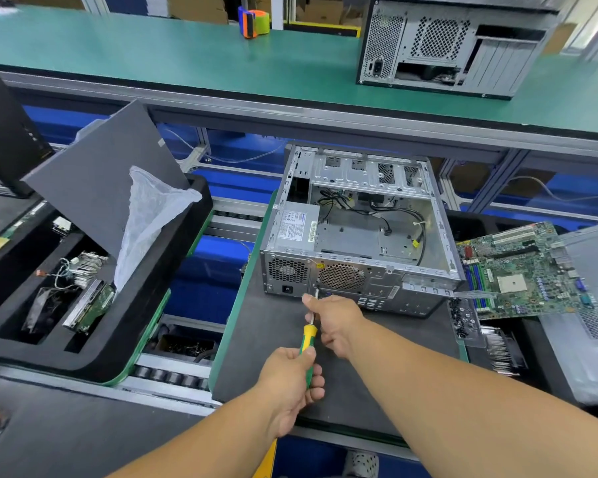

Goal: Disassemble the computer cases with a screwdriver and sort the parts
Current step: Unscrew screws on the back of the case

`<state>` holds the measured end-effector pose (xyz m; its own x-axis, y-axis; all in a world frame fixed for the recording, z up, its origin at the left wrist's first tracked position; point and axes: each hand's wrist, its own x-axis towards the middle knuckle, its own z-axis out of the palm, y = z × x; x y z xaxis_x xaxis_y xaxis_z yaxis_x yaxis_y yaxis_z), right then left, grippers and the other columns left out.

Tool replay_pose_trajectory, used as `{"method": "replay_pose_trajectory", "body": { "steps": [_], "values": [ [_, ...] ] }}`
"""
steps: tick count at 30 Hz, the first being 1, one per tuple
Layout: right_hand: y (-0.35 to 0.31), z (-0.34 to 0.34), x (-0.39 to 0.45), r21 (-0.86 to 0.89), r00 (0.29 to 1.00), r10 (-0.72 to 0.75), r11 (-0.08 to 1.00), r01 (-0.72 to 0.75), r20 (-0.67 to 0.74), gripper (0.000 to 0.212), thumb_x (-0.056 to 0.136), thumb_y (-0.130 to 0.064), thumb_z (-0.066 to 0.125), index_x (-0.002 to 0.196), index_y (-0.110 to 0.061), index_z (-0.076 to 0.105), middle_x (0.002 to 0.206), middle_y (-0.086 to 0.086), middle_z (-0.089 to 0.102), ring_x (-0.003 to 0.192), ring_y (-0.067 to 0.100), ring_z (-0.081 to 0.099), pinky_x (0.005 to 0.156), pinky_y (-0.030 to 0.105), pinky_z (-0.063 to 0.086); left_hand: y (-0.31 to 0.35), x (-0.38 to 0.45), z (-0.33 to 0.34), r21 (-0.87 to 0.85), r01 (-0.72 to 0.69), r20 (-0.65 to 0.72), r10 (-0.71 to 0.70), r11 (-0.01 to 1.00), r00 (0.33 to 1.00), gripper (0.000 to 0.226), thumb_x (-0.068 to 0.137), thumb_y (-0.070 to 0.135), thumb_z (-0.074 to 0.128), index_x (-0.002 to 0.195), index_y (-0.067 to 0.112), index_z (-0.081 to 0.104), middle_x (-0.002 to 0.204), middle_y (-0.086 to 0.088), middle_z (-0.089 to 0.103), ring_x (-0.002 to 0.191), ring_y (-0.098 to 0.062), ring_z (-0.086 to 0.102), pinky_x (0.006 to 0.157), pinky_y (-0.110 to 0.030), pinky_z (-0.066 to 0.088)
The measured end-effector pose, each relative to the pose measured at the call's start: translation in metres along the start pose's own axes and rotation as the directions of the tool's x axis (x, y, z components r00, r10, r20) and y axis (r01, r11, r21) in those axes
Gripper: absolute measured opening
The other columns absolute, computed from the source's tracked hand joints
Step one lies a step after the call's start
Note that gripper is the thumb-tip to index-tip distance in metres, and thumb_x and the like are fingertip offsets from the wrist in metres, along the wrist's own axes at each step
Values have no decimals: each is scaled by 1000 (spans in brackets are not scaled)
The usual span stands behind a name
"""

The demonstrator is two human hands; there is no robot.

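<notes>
Head view: left hand (289, 381) curled around the yellow-and-green handle of a screwdriver (309, 343), grip wrapped tight on the lower handle; right hand (335, 324) pinching the bare metal shaft just above the handle, thumb and fingertips pressed together on it. Shaft tip set against the rear panel of the open computer case (358, 232), just beside the round perforated fan grille. Case of bare grey sheet metal, lying on its side with the side cover off, resting on a dark matte mat (256, 339) on a green-edged pallet. Inside, a boxy silver power supply (296, 225) with a printed label at the left, loose black cables with a yellow connector at the right, punched drive bays at the far end. To the right, a green motherboard (522, 270) with blue and green memory slots, lying tilted, overlapping the edge of the case's corner. Near it, a clear tray of small dark screws (463, 319). To the left, a black foam tray (94, 305) holding a hard drive, a finned heatsink and wires, with a flat grey panel (97, 181) leaning in it and a crumpled translucent plastic bag (152, 215) draped over the panel. Beyond, on the green desk (152, 53), a second closed case (453, 46) showing its perforated back, and a roll of orange, blue and green tape (254, 22).
</notes>
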<state>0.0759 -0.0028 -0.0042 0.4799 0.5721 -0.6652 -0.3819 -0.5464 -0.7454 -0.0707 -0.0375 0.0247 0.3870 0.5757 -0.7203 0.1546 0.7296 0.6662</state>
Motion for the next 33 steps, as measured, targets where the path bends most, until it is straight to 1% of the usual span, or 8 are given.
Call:
{"method": "replay_pose_trajectory", "body": {
  "steps": [2, 5, 15, 23, 27, 29, 31, 33],
  "values": [
    [-3, -2, 2, 102, 997, 67, 992, -70, 36, 22, 97, -37, 67, 104, -16, 66, 74, 3, 74, 43, 10, 26, 42, 20, 17, 2, -1, 0, 1, 1, -8, -1, 1000, 1000, 22, 109, 25, 53, 119, 6, 57, 95, -16, 62, 70, -20, 57, 58, -30, 54],
    [-6, -6, 9, 254, 989, 118, 958, -137, 87, 19, 103, -22, 51, 105, -15, 69, 87, 4, 79, 44, 8, 20, 40, 19, 17, 3, -2, 0, 6, -10, -19, 10, 1000, 1000, 22, 109, 26, 52, 118, 6, 57, 94, -15, 62, 68, -18, 57, 57, -29, 54],
    [-10, -3, 12, 349, 984, 149, 921, -174, 95, 16, 104, -24, 57, 99, -16, 70, 92, 3, 79, 48, 7, 24, 39, 19, 23, 2, -3, -2, 22, -40, -19, 40, 999, 999, 21, 110, 27, 49, 118, 8, 57, 96, -15, 62, 71, -19, 55, 60, -30, 54],
    [-4, -2, 13, 369, 990, 132, 919, -139, 45, 5, 94, -14, 66, 92, -13, 69, 74, 6, 75, 39, 7, 24, 36, 19, 21, -2, -4, -5, 50, -23, -31, 24, 999, 999, 18, 110, 29, 47, 116, 15, 57, 99, -14, 66, 77, -21, 58, 68, -31, 55],
    [1, -16, 12, 367, 989, 142, 923, -114, -48, 5, 89, -15, 62, 88, -13, 66, 76, 5, 69, 39, 8, 26, 39, 20, 22, -4, -5, -5, 70, -14, -28, 16, 997, 999, 19, 111, 29, 44, 117, 15, 55, 97, -14, 66, 76, -20, 57, 64, -30, 53],
    [7, -32, 10, 394, 988, 131, 915, -89, -79, 7, 85, -14, 56, 80, -13, 59, 67, 4, 61, 41, 10, 25, 41, 21, 20, -6, -4, -4, 92, -28, -18, 29, 995, 999, 20, 111, 29, 44, 117, 14, 55, 95, -14, 66, 75, -20, 56, 62, -30, 51],
    [12, -50, 4, 419, 993, 100, 905, -66, -58, 7, 79, -11, 49, 73, -15, 51, 62, 4, 54, 44, 12, 25, 42, 22, 18, -8, -4, -2, 119, -36, -1, 37, 992, 999, 20, 111, 28, 44, 117, 13, 55, 95, -13, 66, 76, -19, 56, 63, -29, 51],
    [15, -66, -3, 440, 998, 66, 896, -63, 8, 7, 70, -10, 45, 69, -14, 50, 65, 7, 57, 46, 14, 27, 46, 24, 18, -9, -3, 2, 142, -41, 19, 38, 989, 999, 19, 110, 28, 44, 117, 13, 55, 95, -12, 66, 76, -19, 56, 62, -29, 51]
  ]
}}
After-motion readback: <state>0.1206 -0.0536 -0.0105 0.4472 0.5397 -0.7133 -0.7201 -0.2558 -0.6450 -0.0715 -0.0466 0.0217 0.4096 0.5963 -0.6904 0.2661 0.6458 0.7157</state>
